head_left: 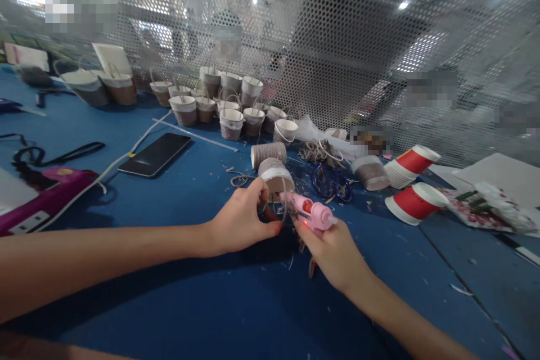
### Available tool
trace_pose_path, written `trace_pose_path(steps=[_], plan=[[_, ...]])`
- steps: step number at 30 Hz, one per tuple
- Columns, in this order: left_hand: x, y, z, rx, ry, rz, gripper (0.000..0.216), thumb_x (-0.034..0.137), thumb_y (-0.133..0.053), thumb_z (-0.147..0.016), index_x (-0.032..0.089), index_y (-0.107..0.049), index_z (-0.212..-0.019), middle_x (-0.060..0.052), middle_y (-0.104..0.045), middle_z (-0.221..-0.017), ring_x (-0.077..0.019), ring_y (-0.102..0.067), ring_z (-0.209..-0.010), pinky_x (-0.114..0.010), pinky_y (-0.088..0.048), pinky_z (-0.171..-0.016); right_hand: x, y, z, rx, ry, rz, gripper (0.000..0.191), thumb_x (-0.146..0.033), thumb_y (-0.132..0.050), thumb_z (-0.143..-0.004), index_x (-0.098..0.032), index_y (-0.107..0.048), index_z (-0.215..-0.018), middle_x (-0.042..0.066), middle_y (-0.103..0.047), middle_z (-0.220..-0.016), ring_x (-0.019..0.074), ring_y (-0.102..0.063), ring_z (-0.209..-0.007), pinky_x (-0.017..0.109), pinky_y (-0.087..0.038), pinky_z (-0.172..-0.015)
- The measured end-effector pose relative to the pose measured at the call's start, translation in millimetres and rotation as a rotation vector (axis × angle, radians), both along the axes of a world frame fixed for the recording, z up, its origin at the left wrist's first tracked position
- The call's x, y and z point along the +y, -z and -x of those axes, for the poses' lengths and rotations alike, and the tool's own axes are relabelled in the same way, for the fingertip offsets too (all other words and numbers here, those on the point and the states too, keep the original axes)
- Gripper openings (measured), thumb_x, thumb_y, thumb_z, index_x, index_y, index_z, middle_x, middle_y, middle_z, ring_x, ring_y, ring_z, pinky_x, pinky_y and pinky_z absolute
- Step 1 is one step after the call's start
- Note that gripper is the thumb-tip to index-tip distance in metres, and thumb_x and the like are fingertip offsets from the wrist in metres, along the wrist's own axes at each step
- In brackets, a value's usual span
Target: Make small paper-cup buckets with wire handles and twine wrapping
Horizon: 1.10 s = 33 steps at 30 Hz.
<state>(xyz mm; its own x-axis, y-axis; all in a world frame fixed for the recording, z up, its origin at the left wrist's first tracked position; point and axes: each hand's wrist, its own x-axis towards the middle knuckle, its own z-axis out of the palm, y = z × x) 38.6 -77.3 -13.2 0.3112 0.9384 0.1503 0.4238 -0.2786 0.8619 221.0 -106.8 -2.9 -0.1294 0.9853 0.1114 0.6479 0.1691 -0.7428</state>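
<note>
My left hand is closed on a small paper cup wrapped in grey-brown cord with a whitish band. The cup lies tilted, its open end towards me, and a thin cord loop arcs over its mouth. A pink glue gun is gripped in my right hand, a small light glowing on its side. Its nozzle end reaches the cup's mouth; whether it touches is hidden. Just behind the cup lies a spool of cord.
Several cord-wrapped cups with handles stand along the mesh screen. A black phone and a purple power strip lie left. Blue-handled scissors, red-and-white paper cups and a wrapped cup lie right.
</note>
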Motion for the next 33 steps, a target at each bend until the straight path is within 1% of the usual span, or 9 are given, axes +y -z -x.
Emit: trace_pose_path(steps=[2, 4, 7, 12, 17, 23, 28, 33], plan=[[-0.3, 0.0, -0.2, 0.002, -0.001, -0.003, 0.039, 0.025, -0.068, -0.064, 0.023, -0.032, -0.077, 0.005, -0.063, -0.062, -0.0111, -0.055, -0.052, -0.023, -0.036, -0.047, 0.6, 0.6, 0.0, -0.001, -0.008, 0.013, 0.019, -0.03, -0.049, -0.082, -0.018, -0.058, -0.071, -0.003, -0.051, -0.052, 0.0111, -0.046, -0.047, 0.023, -0.039, -0.048], [-0.6, -0.2, -0.4, 0.0, 0.002, 0.004, 0.038, 0.024, -0.067, -0.064, 0.023, -0.031, -0.077, 0.005, -0.063, -0.061, -0.0114, -0.056, -0.053, -0.023, -0.036, -0.048, 1.0, 1.2, 0.0, 0.005, -0.021, 0.017, 0.019, -0.031, -0.049, -0.083, -0.018, -0.058, -0.072, -0.004, -0.049, -0.051, 0.011, -0.045, -0.045, 0.023, -0.039, -0.047], [-0.6, -1.1, -0.7, 0.0, -0.003, 0.004, 0.038, 0.023, -0.066, -0.064, 0.023, -0.031, -0.076, 0.005, -0.063, -0.062, -0.0116, -0.056, -0.053, -0.023, -0.037, -0.048, 1.3, 2.4, -0.1, 0.004, -0.022, 0.01, 0.019, -0.031, -0.048, -0.084, -0.018, -0.058, -0.073, -0.004, -0.049, -0.05, 0.0113, -0.046, -0.045, 0.023, -0.039, -0.047], [0.1, -2.1, -1.1, 0.018, -0.012, -0.009, 0.037, 0.023, -0.066, -0.063, 0.023, -0.031, -0.076, 0.004, -0.062, -0.062, -0.01, -0.051, -0.051, -0.023, -0.035, -0.048, 1.8, 3.2, -0.4, -0.016, -0.008, 0.024, 0.024, -0.032, -0.049, -0.084, -0.019, -0.052, -0.064, -0.003, -0.049, -0.048, 0.0116, -0.048, -0.044, 0.023, -0.039, -0.045], [0.7, -0.9, -0.3, 0.006, -0.01, -0.005, 0.037, 0.024, -0.067, -0.063, 0.022, -0.032, -0.076, 0.004, -0.061, -0.062, -0.0115, -0.055, -0.054, -0.023, -0.036, -0.049, -0.5, 1.1, -0.9, -0.016, -0.017, 0.036, 0.023, -0.03, -0.049, -0.083, -0.02, -0.049, -0.061, -0.004, -0.048, -0.044, 0.0113, -0.048, -0.042, 0.022, -0.038, -0.043], [1.1, 1.8, 1.0, 0.018, -0.006, -0.005, 0.037, 0.026, -0.067, -0.064, 0.022, -0.032, -0.076, 0.005, -0.061, -0.063, -0.011, -0.054, -0.052, -0.023, -0.035, -0.047, -7.0, -0.8, -2.6, 0.017, -0.028, 0.114, 0.025, -0.032, -0.051, -0.083, -0.02, -0.048, -0.061, -0.004, -0.047, -0.043, 0.0105, -0.046, -0.038, 0.022, -0.036, -0.04], [0.6, 1.1, 0.8, 0.015, -0.005, -0.017, 0.036, 0.025, -0.066, -0.064, 0.022, -0.032, -0.076, 0.005, -0.061, -0.062, -0.0113, -0.055, -0.053, -0.023, -0.035, -0.048, -7.0, -1.1, -4.1, 0.097, -0.009, 0.124, 0.019, -0.033, -0.054, -0.081, -0.02, -0.05, -0.068, -0.005, -0.048, -0.045, 0.0103, -0.045, -0.037, 0.022, -0.037, -0.039], [-0.6, -0.8, -0.5, 0.013, -0.009, -0.014, 0.036, 0.023, -0.066, -0.064, 0.022, -0.032, -0.076, 0.005, -0.062, -0.061, -0.0106, -0.053, -0.051, -0.022, -0.035, -0.047, -0.3, -1.1, -2.6, 0.109, -0.013, 0.086, 0.02, -0.034, -0.055, -0.08, -0.019, -0.053, -0.066, -0.006, -0.042, -0.041, 0.0102, -0.042, -0.036, 0.023, -0.035, -0.039]])
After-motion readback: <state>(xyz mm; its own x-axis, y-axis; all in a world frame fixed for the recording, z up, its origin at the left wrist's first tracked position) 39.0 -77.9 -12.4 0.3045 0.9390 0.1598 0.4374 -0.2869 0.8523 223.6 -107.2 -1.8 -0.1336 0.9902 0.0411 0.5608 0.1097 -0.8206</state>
